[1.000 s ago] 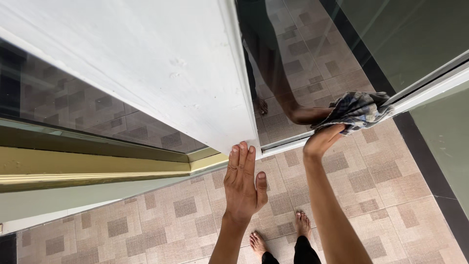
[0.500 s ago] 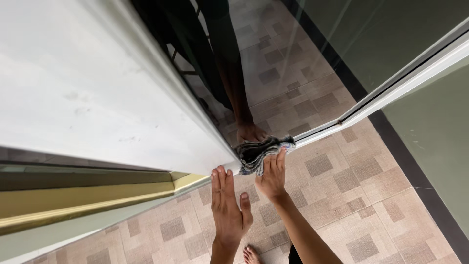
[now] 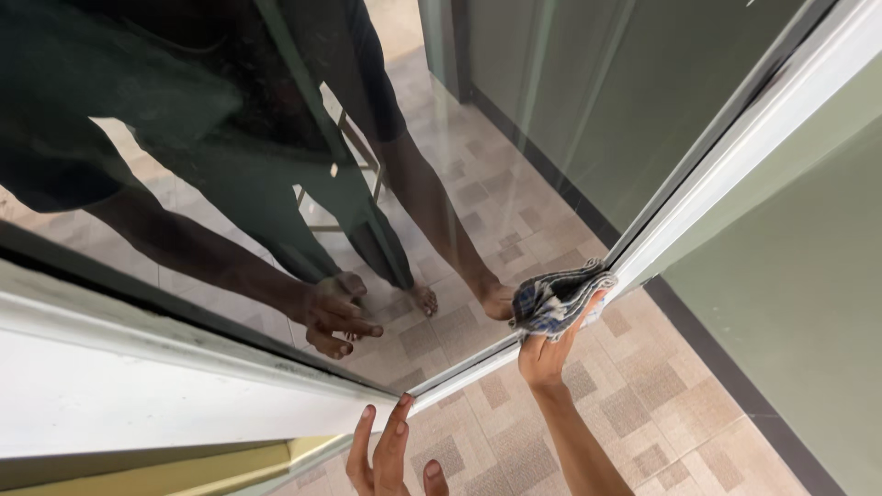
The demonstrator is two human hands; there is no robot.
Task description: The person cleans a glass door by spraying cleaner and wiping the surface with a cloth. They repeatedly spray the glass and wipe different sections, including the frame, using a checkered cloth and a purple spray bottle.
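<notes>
Right hand: my right hand [image 3: 544, 354] is clenched on a checked cloth [image 3: 556, 298], fingers bunched over it so the wad presses flat against the lower right part of the glass panel [image 3: 514, 138]
Cloth: grey-blue and white, crumpled, touching the glass just beside the white frame [image 3: 726, 174] that runs up to the far right; I judge the bunching gives the palm something firm to push with
Left hand: my left hand [image 3: 386, 455] is released, fingers straight and together, tips at the bottom rail [image 3: 459, 372] of the pane; it holds nothing, and I read it as a brace that steadies my lean toward the glass
Glass: dark and reflective, tilted across most of the view; it mirrors both my arms, my legs and the floor, so a second pair of hands shows inside it
White ledge: a broad white sill [image 3: 138, 404] lies on the near left, under the pane, with a yellowish strip [image 3: 184, 468] below it
Floor: beige patterned tiles [image 3: 661, 404] spread on the near right, with a dark border along the green wall [image 3: 808, 303]
Placing: cloth and open hand sit near each other along the same bottom edge, not touching
</notes>
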